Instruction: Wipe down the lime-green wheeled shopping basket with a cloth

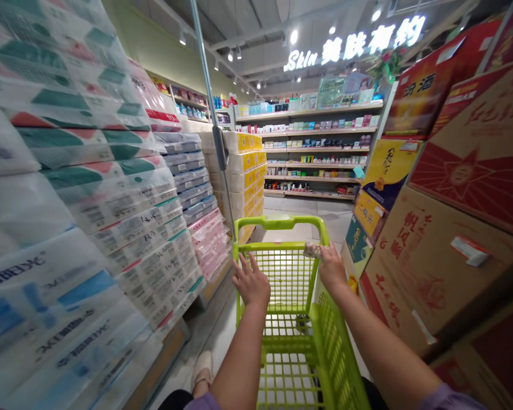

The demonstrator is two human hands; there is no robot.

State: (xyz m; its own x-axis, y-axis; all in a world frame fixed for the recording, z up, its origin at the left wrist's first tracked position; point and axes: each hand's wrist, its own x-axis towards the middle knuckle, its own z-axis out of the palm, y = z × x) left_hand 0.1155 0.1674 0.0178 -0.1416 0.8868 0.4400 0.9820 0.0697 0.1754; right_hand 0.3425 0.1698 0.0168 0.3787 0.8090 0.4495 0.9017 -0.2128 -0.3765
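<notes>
A lime-green plastic shopping cart point(288, 246) with a grid basket stands in front of me, between my arms. My left hand point(252, 280) is at its upper left corner, fingers spread, with nothing seen in it; whether the fingertips touch the rim I cannot tell. At the upper right side, my right hand point(332, 267) is closed round a small crumpled, pale patterned cloth point(313, 249) against the cart's bar. A thin metal pole point(214, 108) with a dark grey clip rises from the cart's left corner. Floor tiles show through the basket's grid.
Stacked tissue packs point(141, 228) line the aisle on the left, with yellow-and-white packs point(252, 171) farther on. Printed cardboard boxes point(427, 256) are piled close on the right. Stocked shelves point(316, 131) stand ahead under a lit sign point(354, 45). My shoe point(203, 367) is at lower left.
</notes>
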